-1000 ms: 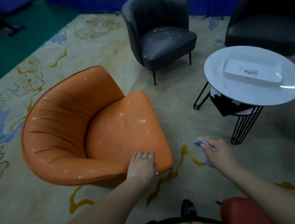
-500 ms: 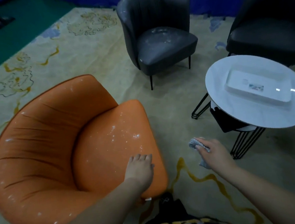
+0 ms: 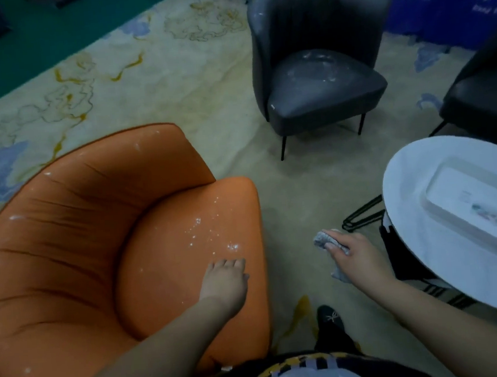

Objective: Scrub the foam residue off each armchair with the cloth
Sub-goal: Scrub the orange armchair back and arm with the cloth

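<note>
An orange armchair point(image 3: 76, 249) fills the lower left, its seat and backrest speckled with white foam residue point(image 3: 212, 238). My left hand point(image 3: 225, 282) lies palm down on the front of its seat, fingers together, holding nothing. My right hand point(image 3: 355, 254) hovers over the carpet to the right of the chair, clutching a crumpled grey cloth point(image 3: 324, 239). A dark grey armchair point(image 3: 317, 64) with white smears on its seat stands farther back. A third dark armchair point(image 3: 483, 89) is cut off at the right edge.
A round white side table point(image 3: 426, 269) on black wire legs stands close to my right hand, carrying a white rectangular tray point(image 3: 447, 193). A patterned beige carpet point(image 3: 149, 77) covers the floor. A blue banner point(image 3: 446, 3) runs along the back. My shoe point(image 3: 329, 320) shows below.
My view has moved closer to the orange armchair, which now looms larger and lower left. My left hand has stayed on the seat front; my right hand still holds the cloth beside it.
</note>
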